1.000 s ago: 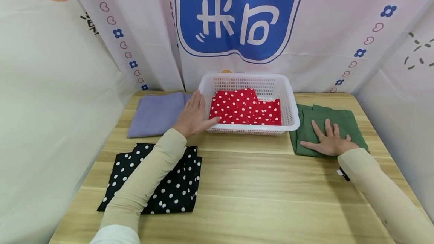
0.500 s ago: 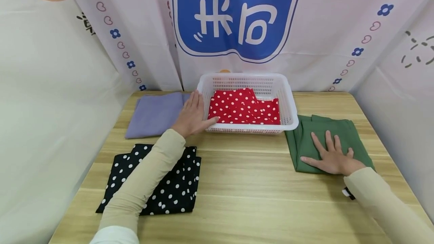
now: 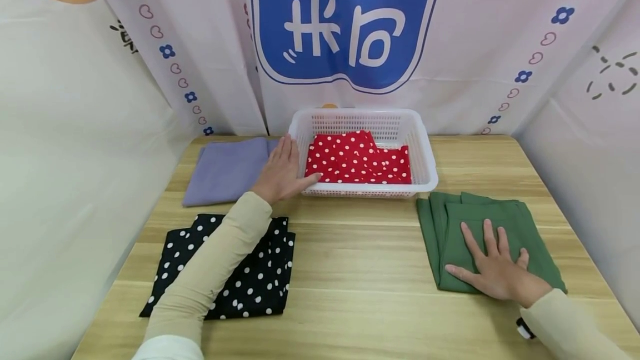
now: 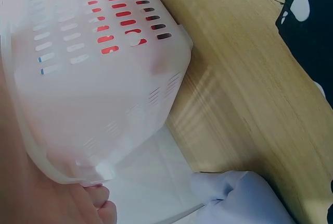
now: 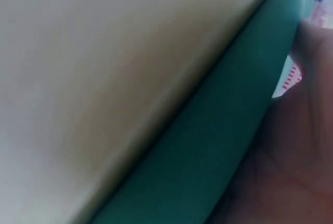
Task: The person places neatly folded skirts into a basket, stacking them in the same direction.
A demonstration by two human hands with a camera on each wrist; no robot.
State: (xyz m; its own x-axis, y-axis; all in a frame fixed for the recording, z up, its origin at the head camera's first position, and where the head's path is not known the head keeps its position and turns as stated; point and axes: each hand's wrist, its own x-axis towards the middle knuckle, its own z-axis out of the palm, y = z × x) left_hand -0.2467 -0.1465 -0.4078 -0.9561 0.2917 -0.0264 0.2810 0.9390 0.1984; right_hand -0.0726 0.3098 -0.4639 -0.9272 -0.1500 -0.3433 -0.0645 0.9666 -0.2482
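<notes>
My right hand (image 3: 500, 268) lies spread flat on a folded green cloth (image 3: 530, 238) at the right of the table. In the right wrist view the palm (image 5: 291, 156) rests over the green cloth's edge (image 5: 208, 146). My left hand (image 3: 281, 172) touches the left end of a white plastic basket (image 3: 424, 182), its fingers straight along the rim and the thumb at the front corner. Inside the basket lies a folded red polka-dot cloth (image 3: 357, 160). The left wrist view shows the basket's slotted wall (image 4: 104, 88) close to that hand.
A folded purple cloth (image 3: 222, 171) lies left of the basket, partly behind the left hand. Nearer, a black polka-dot cloth (image 3: 260, 276) lies beneath the left forearm. Printed curtains (image 3: 450, 99) stand behind the wooden table (image 3: 350, 304).
The right hand and the green cloth under it have slid toward the table's near edge, away from the basket. The left hand stays at the basket.
</notes>
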